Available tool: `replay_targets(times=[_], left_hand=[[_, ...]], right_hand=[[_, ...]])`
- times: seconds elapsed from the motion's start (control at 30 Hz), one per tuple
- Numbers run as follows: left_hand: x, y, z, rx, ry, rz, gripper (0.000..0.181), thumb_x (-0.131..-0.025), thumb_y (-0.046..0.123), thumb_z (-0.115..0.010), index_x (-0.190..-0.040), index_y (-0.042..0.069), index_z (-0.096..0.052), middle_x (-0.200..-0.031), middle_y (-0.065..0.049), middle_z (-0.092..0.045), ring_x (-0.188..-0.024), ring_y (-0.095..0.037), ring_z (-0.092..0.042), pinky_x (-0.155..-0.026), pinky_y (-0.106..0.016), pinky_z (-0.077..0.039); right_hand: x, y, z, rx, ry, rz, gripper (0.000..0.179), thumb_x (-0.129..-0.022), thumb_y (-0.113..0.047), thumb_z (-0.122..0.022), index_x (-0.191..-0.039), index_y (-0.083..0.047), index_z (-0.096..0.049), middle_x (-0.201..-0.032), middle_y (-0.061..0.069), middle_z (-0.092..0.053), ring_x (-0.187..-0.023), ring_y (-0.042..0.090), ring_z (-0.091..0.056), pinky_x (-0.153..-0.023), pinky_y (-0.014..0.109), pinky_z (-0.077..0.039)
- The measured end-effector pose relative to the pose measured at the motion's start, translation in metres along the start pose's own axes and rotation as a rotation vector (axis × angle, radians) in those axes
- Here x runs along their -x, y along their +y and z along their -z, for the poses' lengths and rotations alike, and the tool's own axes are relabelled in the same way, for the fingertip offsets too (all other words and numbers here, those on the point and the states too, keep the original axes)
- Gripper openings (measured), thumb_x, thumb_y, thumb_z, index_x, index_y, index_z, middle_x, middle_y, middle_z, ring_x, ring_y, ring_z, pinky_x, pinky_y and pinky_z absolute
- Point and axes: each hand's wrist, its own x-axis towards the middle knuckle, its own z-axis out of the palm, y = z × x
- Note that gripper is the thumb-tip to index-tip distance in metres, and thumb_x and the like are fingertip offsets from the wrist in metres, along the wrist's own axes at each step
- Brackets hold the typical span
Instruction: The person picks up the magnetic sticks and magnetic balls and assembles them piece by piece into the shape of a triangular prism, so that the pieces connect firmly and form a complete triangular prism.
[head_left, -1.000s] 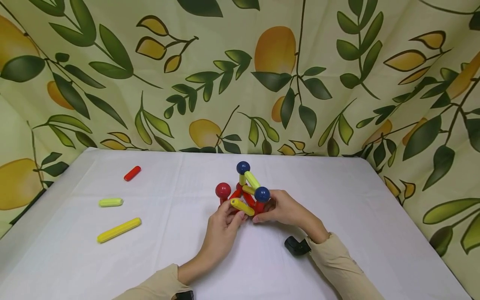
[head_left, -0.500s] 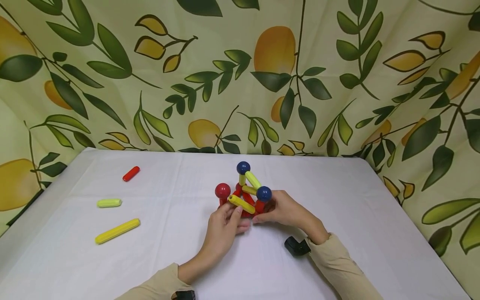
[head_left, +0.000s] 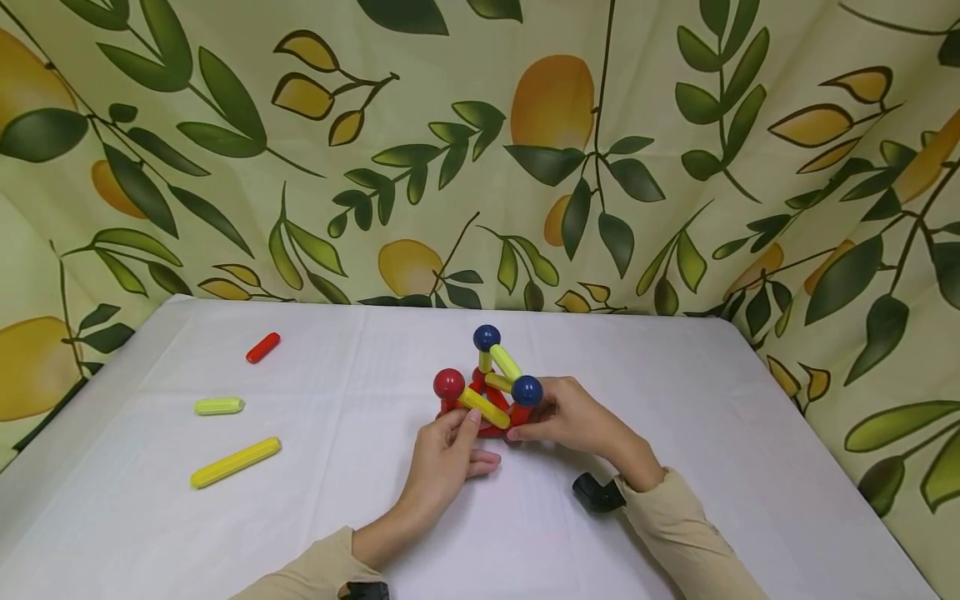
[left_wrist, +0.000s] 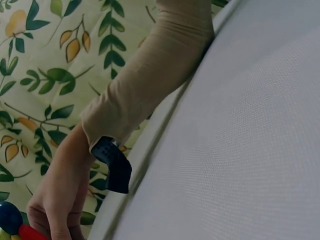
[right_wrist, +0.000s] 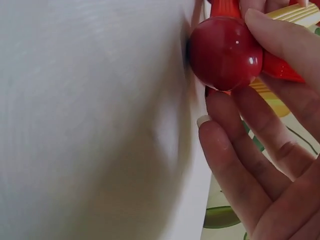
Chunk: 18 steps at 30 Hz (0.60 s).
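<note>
A model of magnetic balls and sticks stands at the middle of the table in the head view. It has a red ball [head_left: 449,383] at left, a blue ball [head_left: 487,337] at the back and another blue ball [head_left: 527,391] at right. My left hand [head_left: 442,458] pinches a yellow stick [head_left: 486,408] between thumb and fingers; its upper end meets the left red ball. My right hand [head_left: 573,421] grips the model's lower right corner. There, in the right wrist view, its thumb and fingers hold a low red ball [right_wrist: 225,54]. Fingers partly hide the base.
On the left of the white table [head_left: 360,500] lie a short red stick [head_left: 263,347], a pale green stick [head_left: 219,406] and a long yellow stick [head_left: 236,462]. A patterned cloth [head_left: 450,167] hangs behind the far edge.
The yellow stick in my left hand has swung so that its upper end now meets the left red ball. My left fingers have spread below it. My right hand keeps its grip.
</note>
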Motion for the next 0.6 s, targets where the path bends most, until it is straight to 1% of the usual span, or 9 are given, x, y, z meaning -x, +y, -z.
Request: replay_targets(times=[0.17, 0.3, 0.4, 0.53, 0.6], left_hand=[[0.0, 0.001, 0.001, -0.001, -0.001, 0.014, 0.042, -0.104, 0.022, -0.052, -0.132, -0.01, -0.053, -0.115, -0.027, -0.068, -0.076, -0.029, -0.076, -0.067, -0.03, -0.06], [0.001, 0.001, 0.002, 0.005, -0.006, 0.026, 0.04, -0.103, 0.022, -0.053, -0.13, -0.008, -0.055, -0.116, -0.025, -0.068, -0.076, -0.028, -0.075, -0.068, -0.031, -0.06], [0.004, 0.001, 0.006, -0.007, -0.015, 0.035, 0.039, -0.103, 0.021, -0.054, -0.13, -0.007, -0.055, -0.116, -0.024, -0.068, -0.075, -0.026, -0.074, -0.068, -0.031, -0.06], [0.007, 0.004, 0.013, -0.035, -0.035, 0.044, 0.037, -0.101, 0.018, -0.056, -0.129, -0.006, -0.057, -0.11, -0.023, -0.069, -0.072, -0.02, -0.071, -0.068, -0.031, -0.061], [0.007, 0.005, 0.017, -0.069, -0.058, 0.045, 0.033, -0.1, 0.018, -0.058, -0.124, -0.005, -0.061, -0.104, -0.021, -0.07, -0.07, -0.017, -0.068, -0.067, -0.03, -0.06]], right_hand=[[-0.001, -0.001, -0.001, 0.011, 0.006, 0.011, 0.031, -0.077, -0.02, -0.086, -0.102, -0.007, -0.072, -0.083, 0.0, -0.071, -0.071, 0.011, -0.059, -0.064, 0.023, -0.053], [-0.001, -0.001, -0.003, 0.01, 0.008, 0.004, 0.035, -0.078, -0.02, -0.085, -0.106, -0.006, -0.072, -0.087, 0.001, -0.072, -0.073, 0.012, -0.059, -0.066, 0.023, -0.054], [-0.001, 0.0, -0.004, 0.003, 0.011, -0.004, 0.037, -0.078, -0.02, -0.085, -0.109, -0.007, -0.071, -0.089, 0.001, -0.072, -0.074, 0.011, -0.06, -0.066, 0.023, -0.055], [-0.001, 0.0, -0.005, 0.001, 0.022, -0.004, 0.036, -0.078, -0.019, -0.085, -0.108, -0.005, -0.07, -0.088, 0.002, -0.071, -0.071, 0.011, -0.06, -0.065, 0.024, -0.055], [-0.001, 0.0, -0.005, 0.001, 0.025, -0.009, 0.036, -0.078, -0.02, -0.085, -0.108, -0.006, -0.07, -0.089, 0.002, -0.07, -0.071, 0.011, -0.06, -0.066, 0.024, -0.056]])
